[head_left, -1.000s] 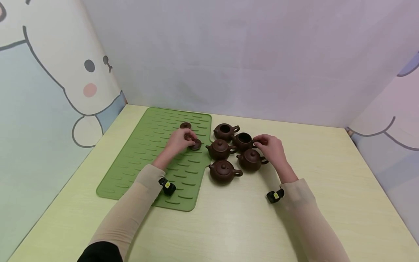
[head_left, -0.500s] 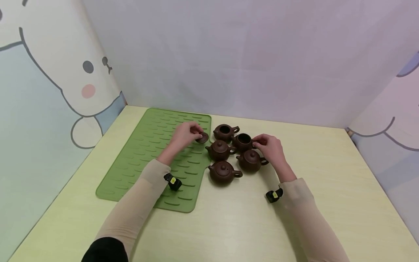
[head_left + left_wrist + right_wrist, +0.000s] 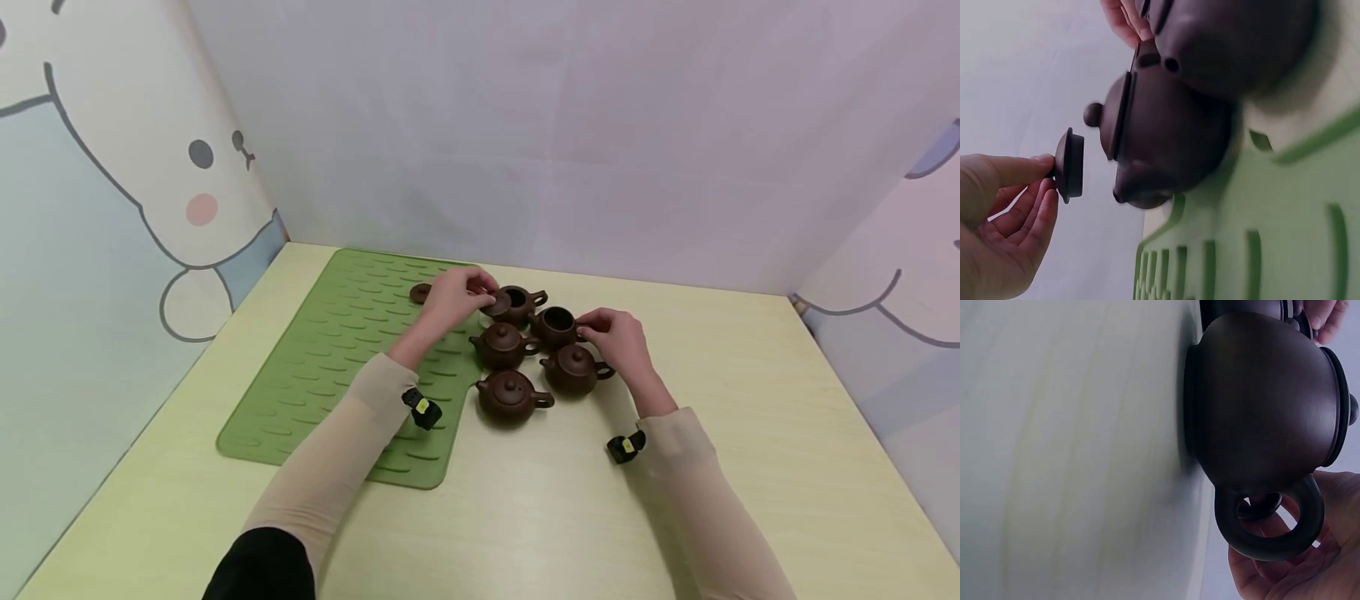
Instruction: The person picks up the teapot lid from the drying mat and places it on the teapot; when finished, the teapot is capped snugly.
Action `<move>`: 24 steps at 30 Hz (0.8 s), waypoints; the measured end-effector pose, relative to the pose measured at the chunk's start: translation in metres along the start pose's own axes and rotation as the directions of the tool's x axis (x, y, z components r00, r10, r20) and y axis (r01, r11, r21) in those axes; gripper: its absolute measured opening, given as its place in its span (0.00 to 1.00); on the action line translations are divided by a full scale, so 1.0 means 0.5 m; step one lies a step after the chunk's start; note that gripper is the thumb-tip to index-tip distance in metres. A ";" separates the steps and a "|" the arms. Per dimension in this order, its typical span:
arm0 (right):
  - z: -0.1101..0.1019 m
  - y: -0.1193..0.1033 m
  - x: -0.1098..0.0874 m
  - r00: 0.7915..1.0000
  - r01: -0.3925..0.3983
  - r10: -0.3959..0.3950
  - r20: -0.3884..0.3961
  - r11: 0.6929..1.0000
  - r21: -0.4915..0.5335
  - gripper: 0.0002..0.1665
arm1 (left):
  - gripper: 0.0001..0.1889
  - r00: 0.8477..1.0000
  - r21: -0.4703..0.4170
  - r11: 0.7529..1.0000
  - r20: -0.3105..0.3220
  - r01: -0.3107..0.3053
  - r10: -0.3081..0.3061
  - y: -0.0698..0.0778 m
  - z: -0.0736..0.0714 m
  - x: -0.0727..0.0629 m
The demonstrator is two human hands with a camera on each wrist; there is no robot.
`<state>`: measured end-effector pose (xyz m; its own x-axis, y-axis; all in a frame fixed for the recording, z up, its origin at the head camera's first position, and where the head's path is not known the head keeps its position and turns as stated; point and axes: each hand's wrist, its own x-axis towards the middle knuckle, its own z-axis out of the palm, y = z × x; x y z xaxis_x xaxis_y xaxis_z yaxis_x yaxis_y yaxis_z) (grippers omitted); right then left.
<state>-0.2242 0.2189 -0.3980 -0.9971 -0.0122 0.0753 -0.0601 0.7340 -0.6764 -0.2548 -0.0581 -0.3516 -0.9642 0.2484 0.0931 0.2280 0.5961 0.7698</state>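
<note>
My left hand (image 3: pixel 455 298) pinches a dark brown teapot lid (image 3: pixel 1069 165) by its knob, above the mat's right edge and just left of the lidless teapot (image 3: pixel 525 307) at the back. A second lidless teapot (image 3: pixel 556 327) stands to its right. My right hand (image 3: pixel 617 340) holds that second teapot's handle between thumb and fingers. In the right wrist view, a lidded teapot (image 3: pixel 1266 400) in front partly hides this grip. Another lid (image 3: pixel 420 292) lies on the green mat (image 3: pixel 330 383), behind the left hand.
Lidded teapots stand close by: one at the left of the cluster (image 3: pixel 500 346), one in front (image 3: pixel 508 397) and one at the right (image 3: pixel 574 370). The pale wooden table (image 3: pixel 525 517) reaches back to a light cloth wall (image 3: pixel 555 167).
The left hand has lifted the teapot lid off the mat and carried it right, to the back lidless teapot. The right hand stays at the second teapot's handle.
</note>
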 end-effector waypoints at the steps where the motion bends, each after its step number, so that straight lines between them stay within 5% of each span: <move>1: 0.000 0.000 0.000 1.000 -0.003 0.003 0.002 1.000 0.000 0.11 | 0.07 1.000 0.002 1.000 -0.003 -0.010 0.010 0.004 0.004 0.002; 13: -0.001 -0.005 -0.005 1.000 -0.019 0.019 0.021 1.000 0.003 0.12 | 0.06 0.997 0.018 0.998 0.037 -0.063 0.063 0.056 0.059 0.018; 24: 0.000 -0.007 -0.007 1.000 -0.022 0.022 0.015 1.000 0.001 0.12 | 0.06 0.993 0.023 0.994 0.062 -0.107 0.105 0.065 0.110 0.035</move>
<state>-0.2206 0.2163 -0.3960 -0.9988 -0.0068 0.0494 -0.0386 0.7332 -0.6789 -0.2568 0.0074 -0.3597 -0.9245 0.3567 0.1344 0.3328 0.5835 0.7408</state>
